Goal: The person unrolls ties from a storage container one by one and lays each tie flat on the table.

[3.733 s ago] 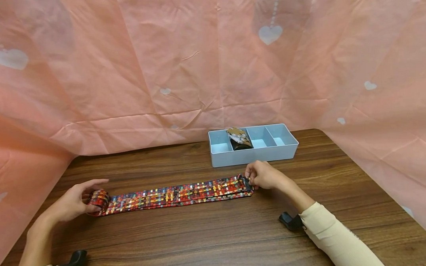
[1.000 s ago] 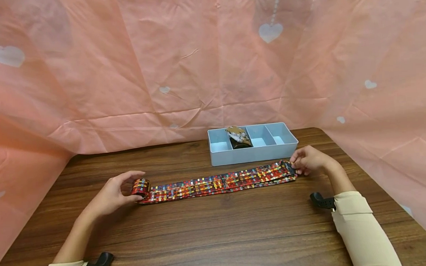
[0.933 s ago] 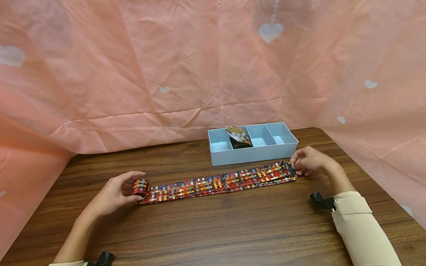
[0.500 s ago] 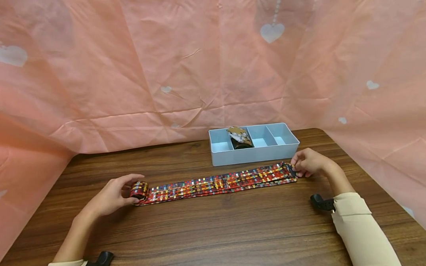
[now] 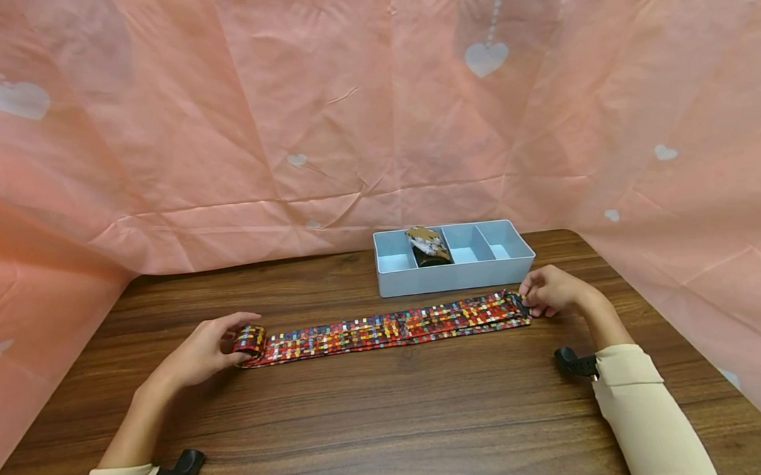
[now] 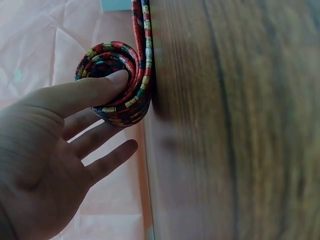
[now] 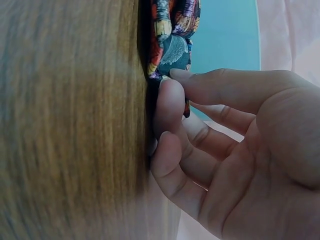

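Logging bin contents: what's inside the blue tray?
One brown, white and black patterned item, second compartment from the left. The front wall of the tray hides the item's base.

Has creased salmon-pink cloth (image 5: 321, 56) for walls, at the back and on both sides, printed with pale hearts (image 5: 486, 58), with dotted strings (image 5: 495, 13) above the two largest. Spreads below into a dark brown wood-grain table (image 5: 376, 422), streaked from side to side. Glows deeper orange at lower left, paler at right.
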### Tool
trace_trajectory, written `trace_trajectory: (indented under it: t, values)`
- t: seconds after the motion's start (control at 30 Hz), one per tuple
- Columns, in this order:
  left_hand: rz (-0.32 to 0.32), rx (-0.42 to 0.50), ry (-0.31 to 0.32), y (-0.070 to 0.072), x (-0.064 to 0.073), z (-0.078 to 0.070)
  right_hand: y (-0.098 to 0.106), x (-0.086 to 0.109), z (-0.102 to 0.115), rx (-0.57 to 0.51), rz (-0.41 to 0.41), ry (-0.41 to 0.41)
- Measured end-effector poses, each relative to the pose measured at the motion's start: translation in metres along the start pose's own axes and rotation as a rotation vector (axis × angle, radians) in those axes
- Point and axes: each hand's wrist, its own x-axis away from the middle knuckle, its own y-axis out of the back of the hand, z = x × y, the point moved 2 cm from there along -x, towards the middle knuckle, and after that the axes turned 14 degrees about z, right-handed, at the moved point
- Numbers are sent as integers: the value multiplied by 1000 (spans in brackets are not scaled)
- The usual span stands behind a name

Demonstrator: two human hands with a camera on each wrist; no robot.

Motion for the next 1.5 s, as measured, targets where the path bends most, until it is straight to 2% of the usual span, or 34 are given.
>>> trace_trajectory:
  t: [0.37, 0.63, 0.83, 1.1, 1.5]
  values:
    - [-27, -7, 3, 7, 5, -1, 0, -1, 0, 2, -6, 1]
    - [1, 39, 38, 12, 9, 0, 1, -2, -2, 0, -7, 0]
    - [-25, 9, 41, 13, 12, 1, 0, -2, -4, -6, -11, -2]
    - [-79, -38, 6, 17, 17, 3, 0, -2, -2, -8, -13, -2]
    - [-52, -79, 31, 24, 22, 7, 0, -1, -2, 5, -16, -5]
